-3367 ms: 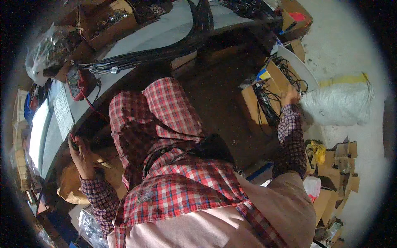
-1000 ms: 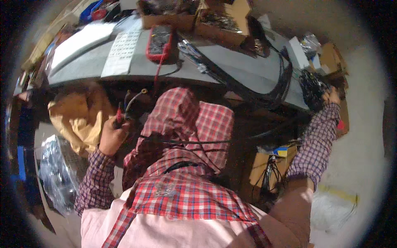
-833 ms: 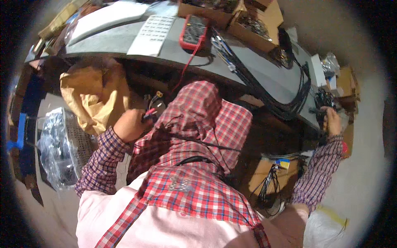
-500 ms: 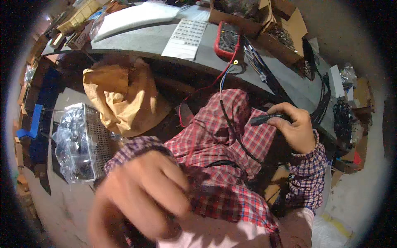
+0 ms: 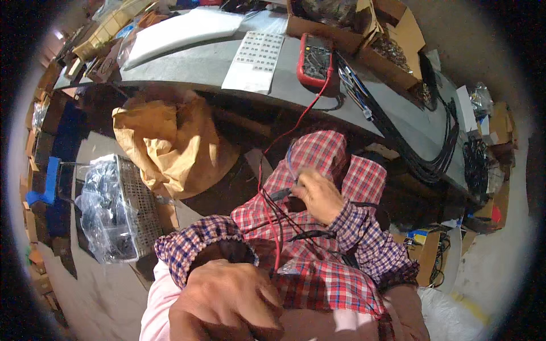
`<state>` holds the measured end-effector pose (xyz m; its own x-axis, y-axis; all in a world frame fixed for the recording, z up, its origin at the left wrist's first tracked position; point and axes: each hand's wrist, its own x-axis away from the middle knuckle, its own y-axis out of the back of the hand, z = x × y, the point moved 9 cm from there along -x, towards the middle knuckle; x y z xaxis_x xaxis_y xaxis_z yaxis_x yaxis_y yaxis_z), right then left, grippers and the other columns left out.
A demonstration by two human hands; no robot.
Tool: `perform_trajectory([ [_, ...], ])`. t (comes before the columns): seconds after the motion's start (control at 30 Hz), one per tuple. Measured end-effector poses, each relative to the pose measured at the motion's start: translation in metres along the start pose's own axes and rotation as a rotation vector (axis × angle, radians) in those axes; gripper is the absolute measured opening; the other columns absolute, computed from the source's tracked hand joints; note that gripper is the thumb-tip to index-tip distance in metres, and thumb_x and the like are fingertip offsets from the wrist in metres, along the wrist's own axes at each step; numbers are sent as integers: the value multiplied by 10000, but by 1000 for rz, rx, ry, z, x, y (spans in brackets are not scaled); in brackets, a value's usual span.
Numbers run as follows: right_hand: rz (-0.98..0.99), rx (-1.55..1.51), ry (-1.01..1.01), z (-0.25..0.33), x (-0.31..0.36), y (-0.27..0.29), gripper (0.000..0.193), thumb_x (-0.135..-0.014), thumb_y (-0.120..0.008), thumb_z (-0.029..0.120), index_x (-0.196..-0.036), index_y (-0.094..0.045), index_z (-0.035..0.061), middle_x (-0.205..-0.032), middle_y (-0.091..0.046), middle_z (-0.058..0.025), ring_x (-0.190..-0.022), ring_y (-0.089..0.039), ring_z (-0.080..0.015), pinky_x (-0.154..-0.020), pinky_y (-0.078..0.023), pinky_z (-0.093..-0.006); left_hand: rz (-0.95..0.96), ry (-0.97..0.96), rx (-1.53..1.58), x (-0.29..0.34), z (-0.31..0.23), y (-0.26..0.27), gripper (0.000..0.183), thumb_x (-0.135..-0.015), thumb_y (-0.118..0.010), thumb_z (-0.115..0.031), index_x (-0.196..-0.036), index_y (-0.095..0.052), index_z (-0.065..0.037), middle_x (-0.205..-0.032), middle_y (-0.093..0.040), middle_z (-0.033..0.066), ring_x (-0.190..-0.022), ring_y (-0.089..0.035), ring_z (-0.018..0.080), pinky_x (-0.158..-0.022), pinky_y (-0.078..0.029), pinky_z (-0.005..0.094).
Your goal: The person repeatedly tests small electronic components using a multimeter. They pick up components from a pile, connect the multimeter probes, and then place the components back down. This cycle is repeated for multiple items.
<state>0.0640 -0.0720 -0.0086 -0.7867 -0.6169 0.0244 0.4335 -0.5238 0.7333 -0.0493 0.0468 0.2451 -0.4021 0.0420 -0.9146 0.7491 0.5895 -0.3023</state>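
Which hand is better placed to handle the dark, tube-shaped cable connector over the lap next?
Probably the right hand: its fingertips appear to grip the dark, tube-shaped cable connector over the red-and-white plaid cloth. The left hand is farther from it, its fingertips hidden.

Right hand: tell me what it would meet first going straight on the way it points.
The right hand would likely meet the red checked cloth first; depth between them is hard to judge.

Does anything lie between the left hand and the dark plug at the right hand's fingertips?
Yes, in this view: the red cord runs between the left hand and the dark plug at the right hand; depth is unclear.
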Motion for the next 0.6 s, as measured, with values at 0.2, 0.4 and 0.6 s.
perform_trajectory([
  [0.2,252,-131,58,19,27,-23,238,-877,-586,236,-962,-545,18,-883,-558,-170,-877,-557,-360,-760,-447,-432,-1,103,-49,2,6,4,248,-941,-569,-200,-1169,-570,-104,-605,-554,-17,-470,-535,80,-364,-436,210],
  [0.4,-236,-232,131,-6,3,78,221,-901,-590,201,-846,-554,-10,-822,-474,-96,-750,-494,-235,-695,-412,-314,-212,327,-639,29,11,131,209,-938,-533,-245,-1021,-605,-67,-906,-625,89,-781,-624,233,-589,-521,309],
  [0.6,78,-584,146,-13,-8,28,297,-979,-496,272,-925,-571,-10,-852,-533,-44,-766,-487,-115,-727,-428,-271,-496,1430,-2027,96,27,348,595,-858,-570,-506,-1065,-525,50,-902,-630,315,-936,-613,447,-809,-484,460],
])
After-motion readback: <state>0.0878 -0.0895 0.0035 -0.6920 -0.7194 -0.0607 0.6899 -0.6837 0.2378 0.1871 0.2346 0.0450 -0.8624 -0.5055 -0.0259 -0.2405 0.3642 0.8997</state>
